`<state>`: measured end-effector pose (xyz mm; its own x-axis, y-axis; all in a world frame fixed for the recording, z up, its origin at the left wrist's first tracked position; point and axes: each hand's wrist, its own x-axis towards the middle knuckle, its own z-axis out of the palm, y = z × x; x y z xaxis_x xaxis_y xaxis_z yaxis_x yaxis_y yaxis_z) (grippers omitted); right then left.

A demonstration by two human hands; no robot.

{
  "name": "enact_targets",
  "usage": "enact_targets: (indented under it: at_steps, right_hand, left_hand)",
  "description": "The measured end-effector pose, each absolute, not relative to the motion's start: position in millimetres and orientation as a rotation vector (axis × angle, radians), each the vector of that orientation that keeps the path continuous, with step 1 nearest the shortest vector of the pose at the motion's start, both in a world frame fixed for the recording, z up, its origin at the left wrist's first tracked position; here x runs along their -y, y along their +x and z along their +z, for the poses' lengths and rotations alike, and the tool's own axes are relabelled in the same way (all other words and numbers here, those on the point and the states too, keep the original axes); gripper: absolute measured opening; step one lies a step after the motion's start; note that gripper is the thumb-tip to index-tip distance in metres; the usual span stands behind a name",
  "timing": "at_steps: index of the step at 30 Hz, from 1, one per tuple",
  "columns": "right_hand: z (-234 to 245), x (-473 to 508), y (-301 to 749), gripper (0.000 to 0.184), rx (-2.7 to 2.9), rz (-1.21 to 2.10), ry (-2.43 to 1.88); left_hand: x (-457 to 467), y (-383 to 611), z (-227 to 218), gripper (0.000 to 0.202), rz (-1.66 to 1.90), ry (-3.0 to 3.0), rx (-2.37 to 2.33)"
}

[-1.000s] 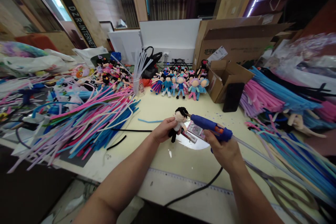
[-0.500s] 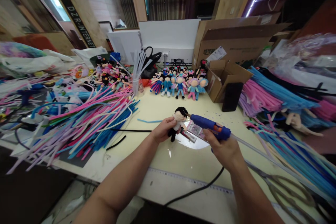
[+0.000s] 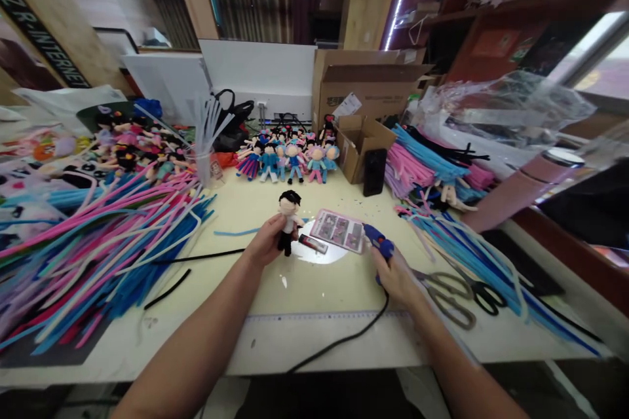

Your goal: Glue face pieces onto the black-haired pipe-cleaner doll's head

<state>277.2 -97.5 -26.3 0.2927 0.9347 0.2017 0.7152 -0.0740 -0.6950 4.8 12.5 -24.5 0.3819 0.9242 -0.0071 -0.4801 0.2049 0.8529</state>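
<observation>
A small pipe-cleaner doll (image 3: 289, 222) with black hair, a white top and black legs is held upright by my left hand (image 3: 266, 240), fingers closed on its side. My right hand (image 3: 393, 272) is wrapped round the handle of a blue glue gun (image 3: 378, 241), which sits well to the right of the doll. Its nozzle cannot be made out. Between the hands lie a slim lighter-like stick (image 3: 313, 244) and a pink-edged picture card (image 3: 338, 230) on the pale tabletop.
Pipe cleaners (image 3: 128, 242) are heaped at left, more (image 3: 472, 255) at right beside scissors (image 3: 449, 294). Finished dolls (image 3: 295, 160) stand at the back near a cardboard box (image 3: 358, 144) and a black phone (image 3: 374, 171). A black cable (image 3: 339, 342) crosses the front.
The glue gun has pulled away from the doll's head to the right, and its tip has turned. The doll is now more upright. My view has swung to the right.
</observation>
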Motion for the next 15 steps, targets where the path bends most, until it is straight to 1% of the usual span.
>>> enact_targets:
  at_steps: [5,8,10,12,15]
  right_hand:
    - [-44.2,97.2,285.4,0.043,1.468,0.408,-1.883]
    - [-43.1,90.9,287.5,0.045,1.466,0.475,-1.939]
    - [-38.3,90.0,293.1,0.041,1.496,0.528,-1.94]
    - [-29.5,92.7,305.3,0.036,1.566,0.646,-1.904]
    - [-10.1,92.3,334.9,0.044,1.648,0.898,-1.856]
  left_hand:
    - [-9.6,7.2,-23.3,0.04,1.04,0.904,-0.627]
    - [-10.5,6.2,-23.9,0.041,1.031,0.902,-0.644]
    - [-11.7,4.9,-23.9,0.042,1.034,0.908,-0.643]
    - [-12.6,3.9,-23.4,0.04,1.044,0.92,-0.634]
    - [-13.0,3.6,-22.6,0.033,1.058,0.901,-0.656]
